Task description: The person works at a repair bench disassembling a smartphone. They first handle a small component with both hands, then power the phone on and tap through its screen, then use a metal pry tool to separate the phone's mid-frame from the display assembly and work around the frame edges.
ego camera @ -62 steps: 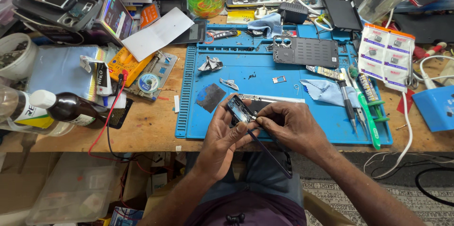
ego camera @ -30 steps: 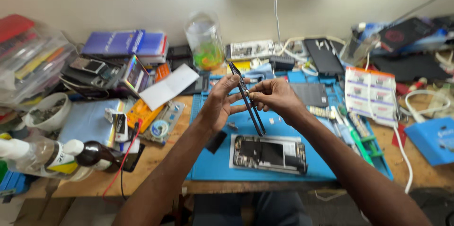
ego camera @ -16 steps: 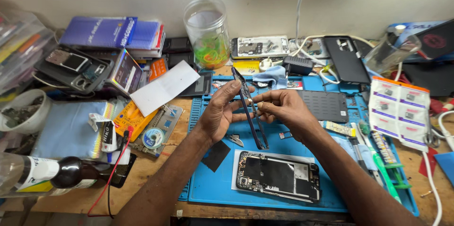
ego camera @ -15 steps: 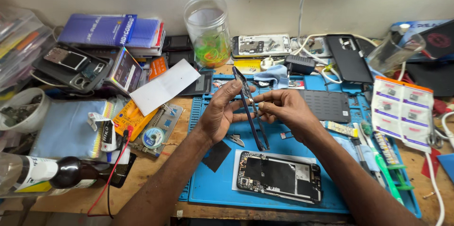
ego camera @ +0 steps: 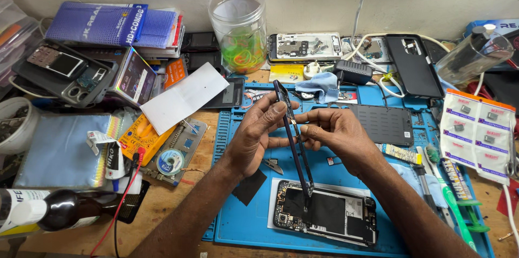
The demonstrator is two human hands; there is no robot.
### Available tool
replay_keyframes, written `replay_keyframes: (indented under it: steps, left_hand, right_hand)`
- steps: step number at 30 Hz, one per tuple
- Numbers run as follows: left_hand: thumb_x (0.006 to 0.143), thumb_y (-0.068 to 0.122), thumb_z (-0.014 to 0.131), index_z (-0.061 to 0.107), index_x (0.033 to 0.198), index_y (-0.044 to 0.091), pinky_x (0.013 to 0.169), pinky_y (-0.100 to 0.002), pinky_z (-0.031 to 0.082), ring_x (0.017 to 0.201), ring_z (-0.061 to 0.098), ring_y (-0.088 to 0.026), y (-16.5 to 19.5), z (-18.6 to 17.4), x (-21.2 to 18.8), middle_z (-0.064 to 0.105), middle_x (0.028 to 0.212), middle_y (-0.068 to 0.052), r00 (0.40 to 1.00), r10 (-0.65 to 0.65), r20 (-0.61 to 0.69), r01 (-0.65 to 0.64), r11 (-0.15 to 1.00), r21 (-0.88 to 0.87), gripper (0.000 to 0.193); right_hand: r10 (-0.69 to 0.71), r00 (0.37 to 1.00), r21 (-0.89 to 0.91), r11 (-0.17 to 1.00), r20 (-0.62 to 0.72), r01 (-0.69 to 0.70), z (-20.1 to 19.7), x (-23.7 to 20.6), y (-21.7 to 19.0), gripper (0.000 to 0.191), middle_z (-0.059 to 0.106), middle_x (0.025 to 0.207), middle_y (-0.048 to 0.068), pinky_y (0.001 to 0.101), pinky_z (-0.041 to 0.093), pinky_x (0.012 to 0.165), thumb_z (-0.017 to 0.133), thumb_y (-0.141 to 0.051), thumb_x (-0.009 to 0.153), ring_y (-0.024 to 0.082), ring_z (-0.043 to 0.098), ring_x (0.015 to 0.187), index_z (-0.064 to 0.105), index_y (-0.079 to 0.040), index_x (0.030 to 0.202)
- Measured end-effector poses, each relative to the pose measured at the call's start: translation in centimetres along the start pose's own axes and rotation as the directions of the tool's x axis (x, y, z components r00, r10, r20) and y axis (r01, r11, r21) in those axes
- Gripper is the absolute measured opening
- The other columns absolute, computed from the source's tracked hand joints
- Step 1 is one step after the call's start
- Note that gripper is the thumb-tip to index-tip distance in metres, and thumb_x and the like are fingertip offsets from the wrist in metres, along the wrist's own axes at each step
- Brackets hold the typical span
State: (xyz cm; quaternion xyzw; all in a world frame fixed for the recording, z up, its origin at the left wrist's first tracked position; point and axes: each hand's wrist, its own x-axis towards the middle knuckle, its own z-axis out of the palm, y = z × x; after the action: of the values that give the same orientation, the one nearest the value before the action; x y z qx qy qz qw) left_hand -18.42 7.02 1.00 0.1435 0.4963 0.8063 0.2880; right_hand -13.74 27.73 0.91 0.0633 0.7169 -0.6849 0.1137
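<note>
You are holding a thin dark phone frame panel on edge between both hands, above the middle of the blue silicone repair mat. The panel is running from about 11 o'clock at its top to 5 o'clock at its bottom, tilted steeply.

Your left hand is sitting at 9 o'clock of the panel, thumb and fingers curled closed on its upper edge. Your right hand is sitting at 3 o'clock of the panel, fingertips pinched together at its mid-length; whether they are gripping the panel itself or a small part on it, you cannot tell from this view.

The lower tip of the panel is hanging just above an opened black smartphone body with exposed circuit boards, which is lying flat on the mat at 6 o'clock of your hands, well apart from both palms.

At 12 o'clock of your hands a clear plastic jar holding green rubber bands is standing upright on the bench. At 3 o'clock, a flat dark grey rectangular panel is lying on the mat. At 10 o'clock, a white paper sheet is resting across the clutter.
</note>
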Motion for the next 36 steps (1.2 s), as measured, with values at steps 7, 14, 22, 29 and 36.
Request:
replay_keyframes:
  steps: [7, 14, 22, 29, 36]
  left_hand:
    - [0.088, 0.055, 0.065, 0.044, 0.140, 0.003, 0.094, -0.059, 0.061, 0.129, 0.060, -0.032, -0.19, 0.23, -0.09, 0.055, 0.140, -0.020, 0.999, -0.033, -0.015, 0.034, 0.999, 0.030, 0.076]
    - [0.086, 0.057, 0.067, 0.041, 0.144, 0.003, 0.097, -0.061, 0.059, 0.130, 0.058, -0.032, -0.23, 0.41, -0.25, 0.053, 0.141, -0.021, 0.999, -0.038, -0.008, 0.038, 0.998, 0.048, 0.083]
    - [0.087, 0.057, 0.067, 0.042, 0.142, 0.002, 0.095, -0.059, 0.061, 0.132, 0.056, -0.031, -0.24, 0.06, -0.12, 0.052, 0.139, -0.021, 0.999, -0.029, -0.030, 0.030, 0.999, 0.016, 0.082]
    - [0.085, 0.058, 0.066, 0.034, 0.149, 0.001, 0.095, -0.058, 0.060, 0.130, 0.056, -0.031, -0.48, 0.05, 0.01, 0.053, 0.139, -0.019, 0.997, -0.042, -0.063, 0.045, 0.998, 0.039, 0.091]
    - [0.086, 0.056, 0.066, 0.035, 0.149, 0.002, 0.094, -0.057, 0.060, 0.128, 0.056, -0.030, -0.59, 0.17, -0.15, 0.054, 0.138, -0.019, 0.998, -0.044, -0.051, 0.047, 0.998, 0.050, 0.089]
  right_hand:
    - [0.046, 0.998, -0.040, 0.998, -0.043, -0.048, 0.35, 0.06, -0.07, 0.035, 0.077, 0.080, 0.013, 0.0248, 0.054, 0.056, 0.076, -0.009, 0.084, 0.012, 0.069, 0.066, 0.070, 0.004, 0.116]
    - [0.021, 0.998, -0.115, 0.993, -0.058, -0.028, 0.46, 0.13, 0.19, 0.035, 0.077, 0.080, 0.013, 0.0246, 0.054, 0.056, 0.074, -0.008, 0.083, 0.012, 0.069, 0.065, 0.071, 0.002, 0.116]
    - [0.002, 1.000, -0.074, 0.997, 0.023, -0.001, -0.11, -0.25, -0.01, 0.043, 0.078, 0.083, 0.013, 0.0251, 0.057, 0.062, 0.076, -0.012, 0.084, 0.013, 0.071, 0.072, 0.069, 0.002, 0.124]
    - [0.001, 0.998, -0.119, 0.993, 0.061, 0.006, 0.15, -0.36, -0.32, 0.052, 0.078, 0.089, 0.011, 0.0203, 0.053, 0.048, 0.074, -0.010, 0.083, 0.009, 0.074, 0.073, 0.062, 0.000, 0.132]
    - [-0.004, 1.000, -0.185, 0.983, 0.022, 0.008, 0.48, -0.40, -0.32, 0.049, 0.077, 0.087, 0.009, 0.0198, 0.043, 0.036, 0.070, -0.008, 0.086, 0.007, 0.069, 0.066, 0.061, -0.002, 0.133]
